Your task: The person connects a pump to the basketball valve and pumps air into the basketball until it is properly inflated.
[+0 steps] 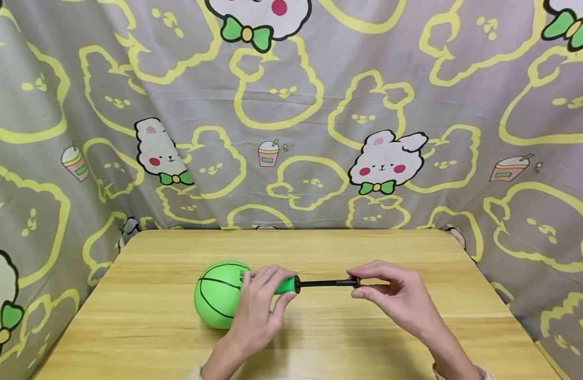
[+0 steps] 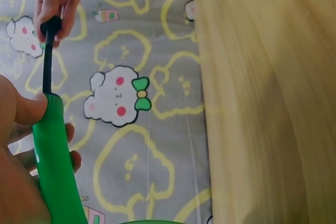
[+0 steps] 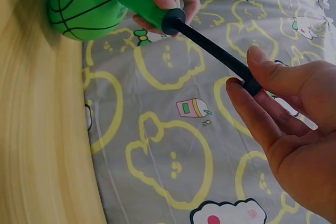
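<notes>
A green ball (image 1: 218, 295) with black basketball lines sits on the table, left of centre. Beside it, my left hand (image 1: 260, 306) grips the green barrel of a small hand pump (image 2: 55, 156). The pump's black rod (image 1: 320, 283) is drawn out to the right. At the rod's far end, my right hand (image 1: 398, 295) pinches the black end knob (image 3: 252, 86) between thumb and fingers. In the right wrist view the barrel's other end reaches the ball, but whether a needle sits in the ball cannot be seen.
The wooden table (image 1: 177, 248) spreads under both hands. Behind it and along the sides hangs a grey curtain (image 1: 315, 148) printed with yellow outlines and white rabbits.
</notes>
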The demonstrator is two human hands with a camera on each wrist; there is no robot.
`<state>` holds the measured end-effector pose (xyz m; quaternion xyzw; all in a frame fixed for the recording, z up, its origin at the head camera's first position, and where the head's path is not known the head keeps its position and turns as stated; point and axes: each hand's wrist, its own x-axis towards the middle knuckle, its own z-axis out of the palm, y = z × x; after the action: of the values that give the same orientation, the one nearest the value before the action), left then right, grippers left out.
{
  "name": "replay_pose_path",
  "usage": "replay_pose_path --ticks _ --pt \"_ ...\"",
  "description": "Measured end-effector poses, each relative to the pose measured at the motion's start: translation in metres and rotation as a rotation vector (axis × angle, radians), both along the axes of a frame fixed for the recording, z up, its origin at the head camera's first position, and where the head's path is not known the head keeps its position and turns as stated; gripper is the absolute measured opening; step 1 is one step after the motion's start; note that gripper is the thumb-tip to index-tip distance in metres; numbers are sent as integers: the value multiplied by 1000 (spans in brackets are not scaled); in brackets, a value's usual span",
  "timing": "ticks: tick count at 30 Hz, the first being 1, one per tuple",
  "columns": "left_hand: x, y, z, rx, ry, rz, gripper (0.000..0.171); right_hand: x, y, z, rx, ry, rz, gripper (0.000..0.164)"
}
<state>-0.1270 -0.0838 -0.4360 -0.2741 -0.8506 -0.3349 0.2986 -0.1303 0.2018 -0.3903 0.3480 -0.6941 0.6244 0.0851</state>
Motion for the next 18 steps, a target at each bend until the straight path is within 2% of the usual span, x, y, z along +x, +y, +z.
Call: replay_pose_path --ticks 5,10,18 --pt "2 4 0 5 3 1 21 0 -8 -4 -38 22 17 36" --pt "5 8 -2 17 -18 -1 20 1 -15 -10 -35 6 3 35" --pt "5 13 -4 -1 0 -11 20 2 -31 -19 -33 -17 -9 34"
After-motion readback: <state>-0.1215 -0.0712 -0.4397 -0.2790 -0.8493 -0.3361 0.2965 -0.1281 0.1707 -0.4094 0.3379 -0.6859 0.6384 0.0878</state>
